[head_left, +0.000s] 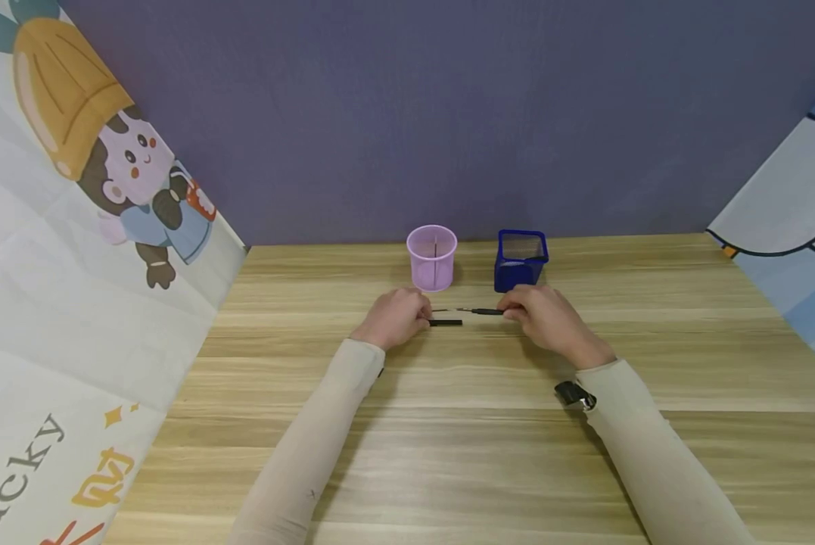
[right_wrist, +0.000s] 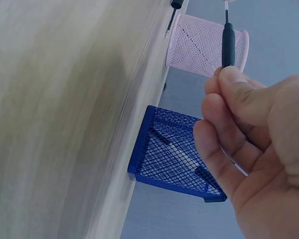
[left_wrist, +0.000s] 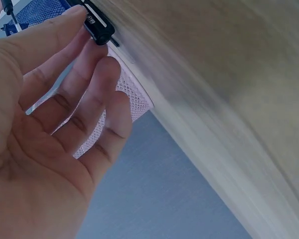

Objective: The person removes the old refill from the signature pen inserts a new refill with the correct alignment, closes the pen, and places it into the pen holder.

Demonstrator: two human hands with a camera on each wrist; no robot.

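Observation:
My left hand (head_left: pixel 395 316) pinches a short black cylinder (left_wrist: pixel 98 26) with white print, much like a pen cap, between thumb and fingertips; a thin dark stem sticks out near its end. Its remaining fingers are loosely bent. My right hand (head_left: pixel 545 316) pinches a slim pen (right_wrist: pixel 228 47) by its dark grip, with the thin metallic point directed at the left hand. Both pieces are level above the table, a small gap apart in the head view. A fine line shows beside the left fingertips; what it belongs to I cannot tell.
Behind the left hand stands a pink round mesh cup (head_left: pixel 431 272). A blue square mesh holder (head_left: pixel 516 276) stands behind the right hand, a pen (right_wrist: pixel 182 154) slanting inside it. The wooden table (head_left: pixel 448 454) meets a dark wall (head_left: pixel 448 113); printed cloths hang at both sides.

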